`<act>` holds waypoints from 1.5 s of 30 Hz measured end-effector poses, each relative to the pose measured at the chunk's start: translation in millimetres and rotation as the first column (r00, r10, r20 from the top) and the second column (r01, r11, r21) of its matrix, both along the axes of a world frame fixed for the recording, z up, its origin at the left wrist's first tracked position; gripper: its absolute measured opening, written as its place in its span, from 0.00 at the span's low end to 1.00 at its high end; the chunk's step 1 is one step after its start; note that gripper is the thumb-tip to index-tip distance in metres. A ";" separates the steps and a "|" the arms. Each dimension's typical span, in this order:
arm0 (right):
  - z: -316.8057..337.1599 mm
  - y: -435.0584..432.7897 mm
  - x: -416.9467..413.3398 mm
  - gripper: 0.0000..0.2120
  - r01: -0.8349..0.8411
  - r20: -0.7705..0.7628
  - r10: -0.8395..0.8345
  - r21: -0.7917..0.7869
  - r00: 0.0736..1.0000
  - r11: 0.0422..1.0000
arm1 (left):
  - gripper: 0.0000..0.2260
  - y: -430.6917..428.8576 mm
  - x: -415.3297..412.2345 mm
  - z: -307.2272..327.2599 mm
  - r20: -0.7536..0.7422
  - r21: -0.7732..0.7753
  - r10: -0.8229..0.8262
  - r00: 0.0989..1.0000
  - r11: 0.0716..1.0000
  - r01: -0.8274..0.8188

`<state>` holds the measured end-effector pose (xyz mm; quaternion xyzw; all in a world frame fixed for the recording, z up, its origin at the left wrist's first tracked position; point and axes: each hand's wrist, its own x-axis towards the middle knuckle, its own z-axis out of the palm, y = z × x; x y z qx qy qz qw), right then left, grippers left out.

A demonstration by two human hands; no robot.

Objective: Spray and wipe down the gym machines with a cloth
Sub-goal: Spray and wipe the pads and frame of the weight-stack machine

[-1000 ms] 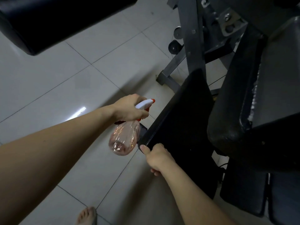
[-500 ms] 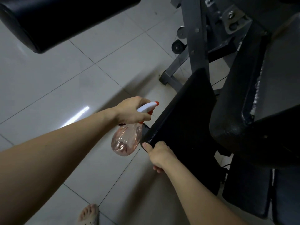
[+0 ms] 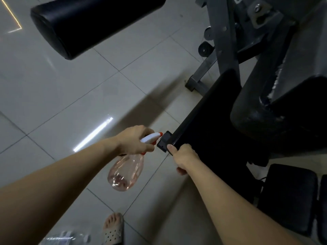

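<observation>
Pale tiled floor (image 3: 70, 96) lies beneath the black seat pad (image 3: 212, 124). Head view: I note the left hand (image 3: 136, 140) gripping the spray bottle (image 3: 127, 172) just beside the pad's near corner. The bottle has a clear pink-tinted body, a white head and an orange nozzle facing the pad. The right hand (image 3: 184, 156) clasps that corner, thumb on top.

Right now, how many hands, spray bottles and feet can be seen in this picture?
Hands: 2, the left hand and the right hand, which grips the black pad
Spray bottles: 1, the spray bottle, held by the left hand
Feet: 1, the foot on the floor
Total: 4
</observation>
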<state>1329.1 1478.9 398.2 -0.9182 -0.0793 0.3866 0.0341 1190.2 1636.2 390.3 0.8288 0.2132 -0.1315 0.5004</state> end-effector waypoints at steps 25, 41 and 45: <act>253.0 -235.5 28.8 0.10 -0.294 -0.168 0.497 0.631 0.851 0.717 | 0.20 -260.3 54.1 280.0 0.287 0.326 0.174 0.942 0.907 -0.267; 400.7 -193.3 147.6 0.27 -0.441 0.361 0.259 0.800 0.896 0.407 | 0.27 -218.0 196.1 464.4 0.549 0.427 0.296 0.782 0.704 -0.567; 420.9 -129.8 187.0 0.29 -0.349 0.319 0.142 0.874 0.937 0.338 | 0.23 -168.1 216.8 491.9 0.491 0.425 0.342 0.801 0.708 -0.563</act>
